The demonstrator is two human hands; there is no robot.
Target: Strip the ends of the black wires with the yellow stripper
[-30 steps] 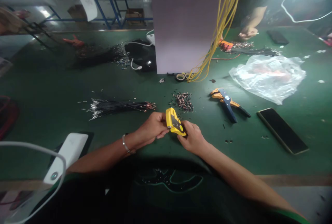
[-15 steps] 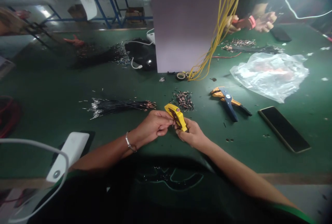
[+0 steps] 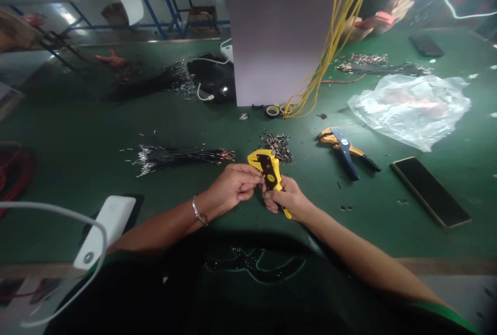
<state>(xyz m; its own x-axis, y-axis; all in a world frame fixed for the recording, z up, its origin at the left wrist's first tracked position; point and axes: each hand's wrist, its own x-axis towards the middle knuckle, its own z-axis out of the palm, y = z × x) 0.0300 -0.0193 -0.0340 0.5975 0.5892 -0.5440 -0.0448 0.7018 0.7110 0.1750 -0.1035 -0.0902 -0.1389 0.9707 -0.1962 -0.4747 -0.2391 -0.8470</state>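
Note:
My right hand (image 3: 286, 198) grips a yellow hand tool (image 3: 269, 169) with dark side plates, its head pointing up and away from me. Close against the tool's left side, my left hand (image 3: 238, 185) has its fingers pinched together; what they hold is too small to make out. Just beyond the tool lies a pile of short dark and copper-coloured pieces (image 3: 277, 146). A bundle of black wires (image 3: 182, 156) stretches out to the left, with silvery ends at left and coppery ends at right.
Blue-orange pliers (image 3: 344, 143), a phone (image 3: 430, 191) and a plastic bag (image 3: 411, 110) lie to the right. Yellow wires (image 3: 324, 66) hang beside a tall grey panel (image 3: 279, 34). A white power bank (image 3: 106, 229) is at left. Another person's hands (image 3: 402, 6) are across the table.
The yellow tool has turned in my right hand, showing more of its side and its lower handle. Across the table, the other person's hands have shifted.

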